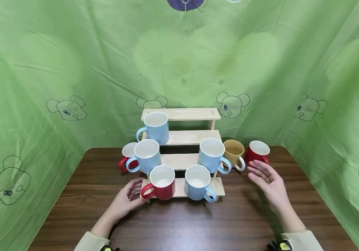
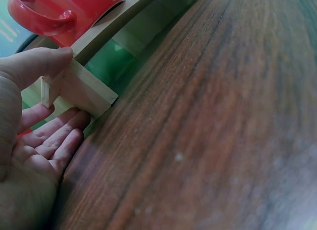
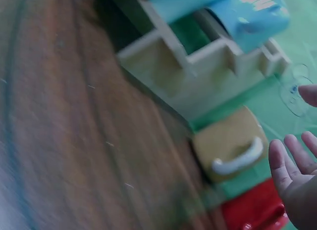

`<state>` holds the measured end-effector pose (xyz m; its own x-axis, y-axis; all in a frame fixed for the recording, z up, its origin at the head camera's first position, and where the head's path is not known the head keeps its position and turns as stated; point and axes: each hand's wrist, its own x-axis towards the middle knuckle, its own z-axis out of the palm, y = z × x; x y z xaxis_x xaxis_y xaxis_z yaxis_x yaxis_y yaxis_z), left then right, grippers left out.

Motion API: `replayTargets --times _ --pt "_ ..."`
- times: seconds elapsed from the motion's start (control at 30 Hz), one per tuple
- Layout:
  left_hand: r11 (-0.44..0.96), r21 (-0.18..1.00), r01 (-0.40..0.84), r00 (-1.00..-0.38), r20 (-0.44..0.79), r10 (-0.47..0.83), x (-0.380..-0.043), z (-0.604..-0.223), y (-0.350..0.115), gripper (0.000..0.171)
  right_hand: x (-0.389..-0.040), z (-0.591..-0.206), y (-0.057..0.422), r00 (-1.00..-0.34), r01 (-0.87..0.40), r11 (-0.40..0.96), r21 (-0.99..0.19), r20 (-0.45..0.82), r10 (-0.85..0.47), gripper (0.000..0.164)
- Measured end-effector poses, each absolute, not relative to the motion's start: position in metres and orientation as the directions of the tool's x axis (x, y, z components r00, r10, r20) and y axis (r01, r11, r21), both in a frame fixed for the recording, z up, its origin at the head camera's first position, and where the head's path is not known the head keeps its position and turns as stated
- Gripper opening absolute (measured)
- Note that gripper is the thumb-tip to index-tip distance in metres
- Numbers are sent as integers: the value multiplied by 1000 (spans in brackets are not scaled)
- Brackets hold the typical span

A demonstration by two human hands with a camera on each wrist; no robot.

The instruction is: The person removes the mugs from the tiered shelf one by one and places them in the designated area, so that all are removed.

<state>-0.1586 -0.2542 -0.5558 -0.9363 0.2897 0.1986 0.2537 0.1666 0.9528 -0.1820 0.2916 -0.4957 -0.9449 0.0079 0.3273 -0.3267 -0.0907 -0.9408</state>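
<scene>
Rack with mugs, as you face it. The rack (image 1: 185,114), of pale wood in four steps, stands on the dark table (image 1: 198,226) before a green curtain (image 1: 182,52). Your left hand (image 1: 126,200) is at the rack's left end: thumb on the front corner of the lowest step, index fingertip at the side's edge, the remaining fingers loosely bent; the grip is narrow and has hold of the rack. Your right hand (image 1: 268,183) is right of the rack, fingers loosely extended, thumb apart, holding nothing; its fingertips lie near the outer red mug (image 1: 257,153).

On the rack's lowest step are the front red mug (image 1: 166,188), left, and a blue mug (image 1: 195,186), right. The step above bears one blue mug at each end; the next, one at its left. All five stand upright. Just beside the rack's right side is the tan mug (image 1: 233,155), its white handle turned forward; beside its left side is another red mug (image 1: 133,162), partly hidden.
</scene>
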Motion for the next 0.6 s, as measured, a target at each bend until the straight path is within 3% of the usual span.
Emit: replayTargets --times 0.43,0.6 --pt "176 951 256 -938 200 284 -161 -556 -254 68 -188 -519 232 -985 -167 -59 -984 168 -22 53" --pt "168 953 253 -939 200 281 -159 -556 -253 67 -189 -530 226 -983 -158 -35 -987 160 -94 58"
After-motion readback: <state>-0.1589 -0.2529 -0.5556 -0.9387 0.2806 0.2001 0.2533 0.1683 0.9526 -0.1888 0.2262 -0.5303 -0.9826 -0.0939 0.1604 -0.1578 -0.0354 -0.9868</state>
